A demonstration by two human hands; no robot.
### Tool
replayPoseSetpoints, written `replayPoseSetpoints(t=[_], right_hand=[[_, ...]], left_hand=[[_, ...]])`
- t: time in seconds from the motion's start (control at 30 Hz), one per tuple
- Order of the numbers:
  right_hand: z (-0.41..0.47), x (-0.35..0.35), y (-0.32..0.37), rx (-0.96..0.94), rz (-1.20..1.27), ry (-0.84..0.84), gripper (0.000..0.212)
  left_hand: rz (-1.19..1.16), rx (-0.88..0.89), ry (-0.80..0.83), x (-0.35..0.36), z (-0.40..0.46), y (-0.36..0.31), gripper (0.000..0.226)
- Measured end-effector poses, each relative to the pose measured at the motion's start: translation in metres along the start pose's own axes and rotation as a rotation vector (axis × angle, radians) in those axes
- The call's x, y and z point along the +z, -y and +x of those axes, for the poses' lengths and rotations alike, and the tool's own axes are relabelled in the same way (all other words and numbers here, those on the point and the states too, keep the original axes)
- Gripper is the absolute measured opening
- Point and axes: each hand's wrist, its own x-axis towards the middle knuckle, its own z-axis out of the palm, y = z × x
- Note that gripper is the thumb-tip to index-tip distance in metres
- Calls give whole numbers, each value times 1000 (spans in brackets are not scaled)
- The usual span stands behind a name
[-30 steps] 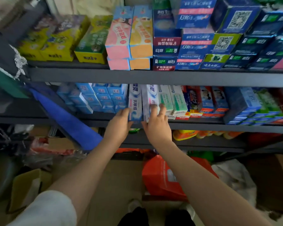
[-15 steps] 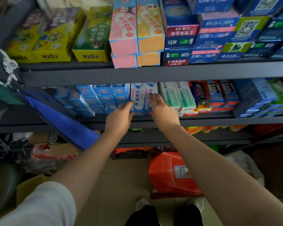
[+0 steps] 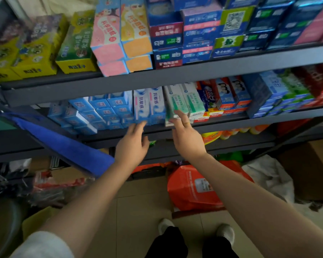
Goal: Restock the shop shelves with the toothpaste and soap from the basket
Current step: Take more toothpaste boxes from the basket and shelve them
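Two white-and-blue toothpaste boxes [image 3: 149, 105] stand upright on the middle shelf [image 3: 231, 122], between stacks of light-blue boxes [image 3: 101, 112] and green-and-white boxes [image 3: 185, 101]. My left hand [image 3: 132, 146] hangs just in front of the shelf edge, fingers relaxed, its fingertips near the bottom of the white-and-blue boxes and holding nothing. My right hand [image 3: 187, 136], with a ring on one finger, reaches with straight fingers to the lower edge of the green-and-white boxes. No basket is in view.
The top shelf [image 3: 175, 77] carries yellow, pink, orange and dark-blue toothpaste boxes. An orange plastic bag [image 3: 192, 189] lies on the tiled floor by my feet. A blue cloth [image 3: 67, 146] slants across the left. Clutter and cardboard fill the lower left; a brown box stands at right.
Both hands have drawn back from the white-and-blue boxes, which now stand pushed in on the shelf. My right hand has shifted right toward the green-and-white boxes.
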Motion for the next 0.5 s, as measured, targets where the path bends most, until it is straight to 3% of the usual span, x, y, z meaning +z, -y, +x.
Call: replayPoseSetpoints(t=[0.2,0.33,0.5], right_hand=[[-76,-38,-67,86,49,8,26],[-131,-76,-138,189,73,-48,24],[-208,-141,-236,379,104,-131,23]], left_hand=[[-84,116,192,28,-24,-69,24],[-76,227,345,58,-32,-150,26],[-134,335,411,114,-50,-264,22]])
